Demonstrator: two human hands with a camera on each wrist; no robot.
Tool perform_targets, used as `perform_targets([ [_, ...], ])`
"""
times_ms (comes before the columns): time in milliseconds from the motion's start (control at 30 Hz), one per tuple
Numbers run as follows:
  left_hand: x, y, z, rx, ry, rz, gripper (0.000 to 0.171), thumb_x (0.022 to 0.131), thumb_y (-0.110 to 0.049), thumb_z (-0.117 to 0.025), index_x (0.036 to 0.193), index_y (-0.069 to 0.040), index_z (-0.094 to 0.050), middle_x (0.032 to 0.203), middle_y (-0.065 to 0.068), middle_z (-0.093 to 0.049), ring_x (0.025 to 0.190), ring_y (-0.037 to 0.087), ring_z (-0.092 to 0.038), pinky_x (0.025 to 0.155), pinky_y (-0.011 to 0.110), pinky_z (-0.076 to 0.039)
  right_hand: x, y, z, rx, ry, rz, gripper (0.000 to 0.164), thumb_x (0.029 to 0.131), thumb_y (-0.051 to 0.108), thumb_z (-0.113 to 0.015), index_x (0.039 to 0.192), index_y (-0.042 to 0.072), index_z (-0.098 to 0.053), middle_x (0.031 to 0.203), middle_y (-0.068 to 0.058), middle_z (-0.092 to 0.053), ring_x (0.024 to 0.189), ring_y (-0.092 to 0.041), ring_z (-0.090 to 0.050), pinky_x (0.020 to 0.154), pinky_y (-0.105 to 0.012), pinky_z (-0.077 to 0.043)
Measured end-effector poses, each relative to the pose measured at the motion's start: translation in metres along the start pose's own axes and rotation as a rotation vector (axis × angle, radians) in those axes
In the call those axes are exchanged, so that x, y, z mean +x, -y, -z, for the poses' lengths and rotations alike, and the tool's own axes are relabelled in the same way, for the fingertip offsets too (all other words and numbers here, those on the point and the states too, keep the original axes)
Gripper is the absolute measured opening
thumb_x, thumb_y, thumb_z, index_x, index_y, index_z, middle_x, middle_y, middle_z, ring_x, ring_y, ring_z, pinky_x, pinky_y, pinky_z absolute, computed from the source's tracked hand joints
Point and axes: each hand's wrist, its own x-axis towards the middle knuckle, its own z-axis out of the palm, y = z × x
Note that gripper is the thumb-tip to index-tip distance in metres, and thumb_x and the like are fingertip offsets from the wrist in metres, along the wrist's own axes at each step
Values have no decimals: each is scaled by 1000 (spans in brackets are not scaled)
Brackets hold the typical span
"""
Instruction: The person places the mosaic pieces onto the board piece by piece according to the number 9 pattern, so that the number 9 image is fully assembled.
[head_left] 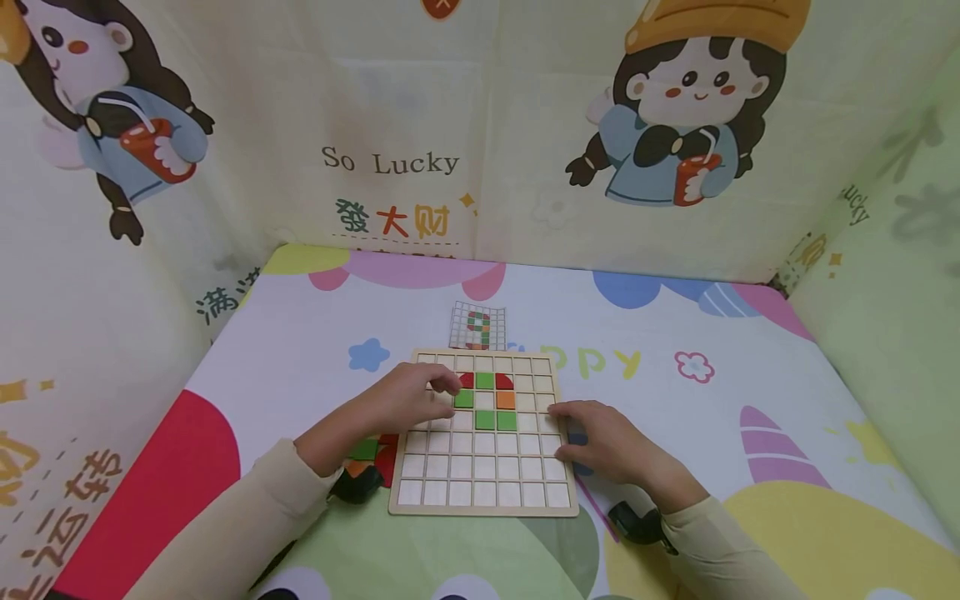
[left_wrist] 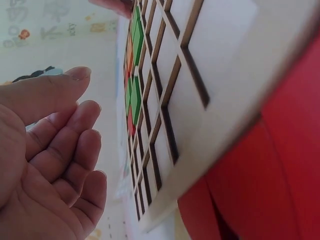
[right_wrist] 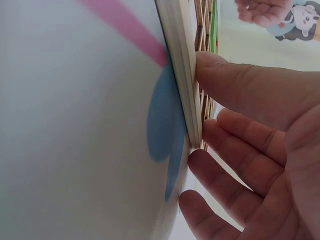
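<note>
A wooden grid board [head_left: 483,510] lies flat on the table, with square cells. Red, green and orange tiles sit in its upper cells, among them a green tile [head_left: 485,381], an orange tile [head_left: 506,400] and a quarter-round red tile [head_left: 504,382]. My left hand [head_left: 405,396] hovers over the board's left side, close to the tiles. Its fingers are loosely bent, with nothing visible between them in the left wrist view. At the board's right edge rests my right hand [head_left: 611,442]; its thumb [right_wrist: 240,90] and fingertips touch the rim, and the fingers are relaxed.
Behind the board lies a small card [head_left: 477,326] printed with a coloured grid pattern. Loose tiles, including a green tile [head_left: 365,450], lie left of the board, partly under my left wrist. Printed cloth walls [head_left: 517,167] stand at the back and sides.
</note>
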Motion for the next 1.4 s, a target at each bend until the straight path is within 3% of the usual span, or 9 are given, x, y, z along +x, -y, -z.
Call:
perform_targets([
  [267, -10, 6, 9, -32, -20, 8, 28, 88, -19, -77, 115, -15, -69, 108, -4, -66, 108, 21, -58, 89, 39, -53, 0, 0, 0, 1, 6, -8, 51, 84, 16, -80, 130, 1, -63, 129, -13, -63, 123, -37, -55, 103, -55, -41],
  [567, -20, 16, 15, -24, -31, 31, 30, 89, -17, -76, 117, -12, -68, 110, 0, -65, 108, 23, -57, 85, 35, -55, 1, 0, 0, -5, 2, 0, 51, 84, 16, -81, 129, 1, -63, 128, -12, -64, 122, -37, -55, 103, -54, -41],
  [833, -28, 25, 19, -4, -53, 19, 30, 88, -16, -76, 117, -10, -68, 110, 0, -67, 106, 22, -61, 94, 44, -51, 1, 1, -1, 7, 6, -14, 51, 84, 16, -81, 129, 2, -63, 128, -12, -63, 123, -37, -55, 103, -55, -41],
  [1400, -43, 40, 27, -58, -30, 43, 35, 86, -14, -78, 118, -6, -66, 113, 2, -68, 112, 28, -63, 94, 42, -53, 0, 0, 0, 0, 1, 3, 51, 84, 16, -80, 129, 1, -63, 128, -13, -64, 122, -38, -55, 102, -55, -42],
])
